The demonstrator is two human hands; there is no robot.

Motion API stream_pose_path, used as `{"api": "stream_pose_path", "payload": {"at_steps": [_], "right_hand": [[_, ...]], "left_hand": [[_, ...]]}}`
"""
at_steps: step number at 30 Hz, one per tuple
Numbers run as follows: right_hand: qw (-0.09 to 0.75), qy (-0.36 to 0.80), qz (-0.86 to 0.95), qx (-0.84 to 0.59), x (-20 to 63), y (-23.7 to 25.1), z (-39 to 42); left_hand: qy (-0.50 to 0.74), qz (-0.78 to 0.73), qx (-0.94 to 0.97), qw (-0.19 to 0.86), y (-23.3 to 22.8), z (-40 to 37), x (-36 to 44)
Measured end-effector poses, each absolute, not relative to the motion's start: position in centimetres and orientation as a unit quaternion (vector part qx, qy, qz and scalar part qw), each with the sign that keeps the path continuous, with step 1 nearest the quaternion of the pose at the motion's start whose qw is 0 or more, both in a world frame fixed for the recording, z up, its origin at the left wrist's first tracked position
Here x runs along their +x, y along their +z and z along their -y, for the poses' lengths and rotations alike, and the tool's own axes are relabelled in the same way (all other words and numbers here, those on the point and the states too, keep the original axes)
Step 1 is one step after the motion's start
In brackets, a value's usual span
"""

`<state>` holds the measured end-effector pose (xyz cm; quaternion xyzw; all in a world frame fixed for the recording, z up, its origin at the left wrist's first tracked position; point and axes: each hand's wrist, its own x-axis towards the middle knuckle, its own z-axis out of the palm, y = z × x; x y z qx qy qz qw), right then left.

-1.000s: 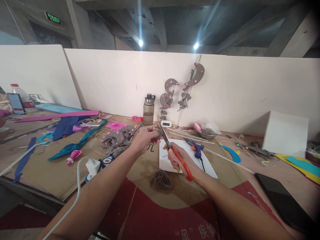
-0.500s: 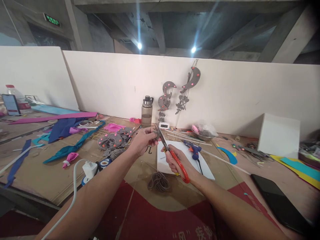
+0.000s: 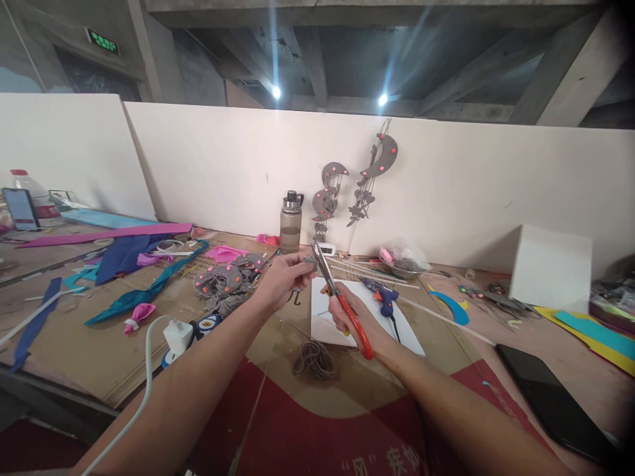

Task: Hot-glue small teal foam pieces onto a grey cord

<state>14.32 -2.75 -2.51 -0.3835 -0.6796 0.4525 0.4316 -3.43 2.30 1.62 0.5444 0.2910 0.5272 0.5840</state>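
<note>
My left hand (image 3: 284, 276) pinches a small grey felt piece (image 3: 308, 262) above the table. My right hand (image 3: 353, 316) grips red-handled scissors (image 3: 342, 303), whose blades point up and left and meet the grey piece. Both hands hover over a white sheet (image 3: 357, 312) lying on the cardboard. A coil of grey cord (image 3: 313, 359) lies on the table just below the hands.
A blue glue gun (image 3: 379, 293) rests on the sheet's right side. Grey felt shapes with pink dots (image 3: 225, 280) lie left, a water bottle (image 3: 290, 222) stands behind. A white charger (image 3: 177, 334), a black phone (image 3: 550, 403), a white box (image 3: 551, 266) and coloured foam strips (image 3: 149, 287) surround.
The view has shifted slightly. The scissors and the grey piece stay together between my hands, with the blades raised a little.
</note>
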Motion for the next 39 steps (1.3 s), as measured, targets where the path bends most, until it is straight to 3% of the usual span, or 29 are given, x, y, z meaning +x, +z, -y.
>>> {"api": "stream_pose_path", "payload": {"at_steps": [13, 20, 25, 39], "right_hand": [[0.396, 0.536, 0.638, -0.386, 14.3, -2.5, 2.9], [0.438, 0.547, 0.576, -0.420, 13.7, -1.6, 3.6], [0.476, 0.554, 0.544, -0.413, 13.7, -2.0, 3.1], [0.470, 0.546, 0.546, -0.428, 14.0, -2.4, 2.0]], "left_hand": [[0.522, -0.323, 0.554, 0.563, 2.2, -1.8, -3.3], [0.510, -0.318, 0.580, 0.551, 1.3, -2.4, -3.6], [0.521, -0.290, 0.545, 0.589, 0.9, -2.8, -3.6], [0.557, -0.280, 0.451, 0.638, 0.7, -3.3, -3.4]]}}
